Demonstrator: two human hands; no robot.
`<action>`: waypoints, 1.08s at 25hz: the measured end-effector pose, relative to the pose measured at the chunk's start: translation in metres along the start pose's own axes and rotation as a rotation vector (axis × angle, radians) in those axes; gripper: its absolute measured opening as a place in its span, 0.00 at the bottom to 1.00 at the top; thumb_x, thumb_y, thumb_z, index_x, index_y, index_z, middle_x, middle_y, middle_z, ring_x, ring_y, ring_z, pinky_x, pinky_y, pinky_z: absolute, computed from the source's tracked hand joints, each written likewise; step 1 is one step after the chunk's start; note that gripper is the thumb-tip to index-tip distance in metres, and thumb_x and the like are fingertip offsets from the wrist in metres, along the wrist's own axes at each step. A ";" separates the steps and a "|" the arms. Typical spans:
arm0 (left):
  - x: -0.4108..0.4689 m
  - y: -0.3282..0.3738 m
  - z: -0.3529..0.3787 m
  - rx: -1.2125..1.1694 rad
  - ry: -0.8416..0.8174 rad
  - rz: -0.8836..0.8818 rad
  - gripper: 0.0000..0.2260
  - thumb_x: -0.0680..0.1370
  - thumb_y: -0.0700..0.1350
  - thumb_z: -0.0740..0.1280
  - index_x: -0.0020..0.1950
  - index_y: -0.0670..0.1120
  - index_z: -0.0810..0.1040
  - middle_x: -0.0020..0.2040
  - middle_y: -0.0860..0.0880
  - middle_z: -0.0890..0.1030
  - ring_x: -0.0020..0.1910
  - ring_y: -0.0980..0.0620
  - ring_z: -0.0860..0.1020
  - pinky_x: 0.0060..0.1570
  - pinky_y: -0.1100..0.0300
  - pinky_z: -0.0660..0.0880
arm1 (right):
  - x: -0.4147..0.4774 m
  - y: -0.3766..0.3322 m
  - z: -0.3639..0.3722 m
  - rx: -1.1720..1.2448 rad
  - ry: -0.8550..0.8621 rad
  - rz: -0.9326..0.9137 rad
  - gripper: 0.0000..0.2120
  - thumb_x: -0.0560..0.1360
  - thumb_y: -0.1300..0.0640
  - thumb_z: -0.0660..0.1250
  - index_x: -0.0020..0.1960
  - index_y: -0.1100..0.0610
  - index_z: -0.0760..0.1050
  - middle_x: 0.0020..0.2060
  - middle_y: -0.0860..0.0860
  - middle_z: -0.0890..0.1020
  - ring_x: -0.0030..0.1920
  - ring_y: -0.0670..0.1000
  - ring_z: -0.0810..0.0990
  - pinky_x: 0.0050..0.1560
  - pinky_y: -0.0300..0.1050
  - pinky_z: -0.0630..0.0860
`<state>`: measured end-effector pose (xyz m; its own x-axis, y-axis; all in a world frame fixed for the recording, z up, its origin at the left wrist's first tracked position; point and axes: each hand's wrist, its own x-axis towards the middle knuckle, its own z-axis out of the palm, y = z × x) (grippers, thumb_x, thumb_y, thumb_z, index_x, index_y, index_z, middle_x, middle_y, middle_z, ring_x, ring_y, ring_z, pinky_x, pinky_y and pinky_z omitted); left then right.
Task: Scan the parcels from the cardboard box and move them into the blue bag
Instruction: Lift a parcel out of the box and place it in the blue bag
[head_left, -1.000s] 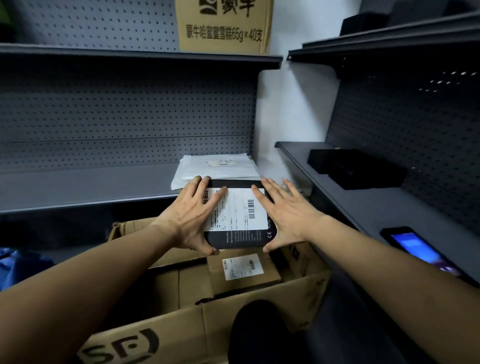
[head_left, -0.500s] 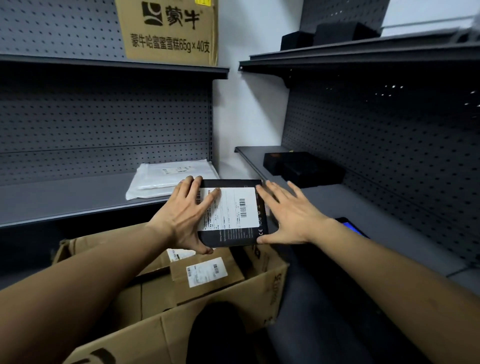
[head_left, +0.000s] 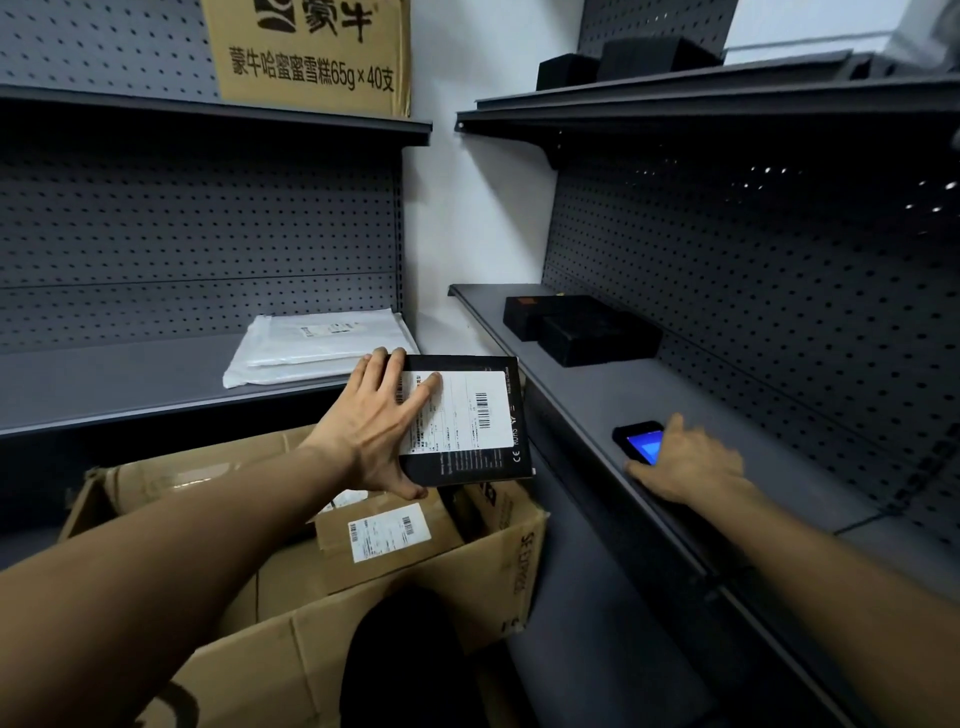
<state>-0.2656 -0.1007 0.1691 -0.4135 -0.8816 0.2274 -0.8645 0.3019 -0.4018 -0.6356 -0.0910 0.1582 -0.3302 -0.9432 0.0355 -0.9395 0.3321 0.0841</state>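
Grey pegboard shelving (head_left: 197, 234) surrounds me. My left hand (head_left: 376, 421) alone now grips the flat black parcel (head_left: 467, 421) above the open cardboard box (head_left: 405, 597); its white label (head_left: 460, 410) shows barcodes, with a "CE" mark printed below. My right hand (head_left: 685, 462) has left the parcel and rests, fingers loose, on the lit scanner (head_left: 638, 440) on the right shelf (head_left: 597, 395). White mailers (head_left: 317, 348) lie behind.

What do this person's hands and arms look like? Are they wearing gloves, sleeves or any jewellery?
Both are bare. The left hand and the right hand have no gloves, and I see no rings, watch or wristband on either. Both forearms are uncovered from the wrist to the edge of the picture, so no sleeve shows. The fingers are slim with short nails.
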 end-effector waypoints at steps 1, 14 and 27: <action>0.001 0.001 0.000 0.001 -0.002 0.000 0.65 0.54 0.85 0.53 0.81 0.48 0.41 0.78 0.30 0.47 0.77 0.29 0.48 0.76 0.39 0.48 | 0.000 0.000 0.001 0.011 -0.002 0.014 0.37 0.74 0.32 0.64 0.70 0.57 0.60 0.63 0.57 0.74 0.62 0.57 0.75 0.49 0.48 0.72; 0.002 0.002 0.005 0.035 -0.025 -0.024 0.66 0.56 0.85 0.56 0.81 0.47 0.38 0.78 0.30 0.45 0.77 0.28 0.46 0.76 0.38 0.45 | -0.003 0.005 -0.009 0.140 0.057 -0.010 0.30 0.70 0.28 0.66 0.51 0.55 0.75 0.45 0.53 0.76 0.45 0.55 0.76 0.44 0.45 0.75; 0.003 -0.001 0.007 0.091 -0.057 -0.074 0.67 0.57 0.84 0.59 0.80 0.46 0.36 0.78 0.29 0.42 0.77 0.27 0.45 0.76 0.37 0.45 | -0.063 -0.064 -0.068 0.153 0.060 -0.395 0.35 0.57 0.21 0.69 0.40 0.52 0.72 0.35 0.47 0.73 0.40 0.55 0.74 0.34 0.45 0.65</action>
<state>-0.2642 -0.1059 0.1638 -0.3301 -0.9204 0.2095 -0.8615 0.2030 -0.4653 -0.5487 -0.0528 0.2183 0.0596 -0.9943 0.0881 -0.9969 -0.0639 -0.0461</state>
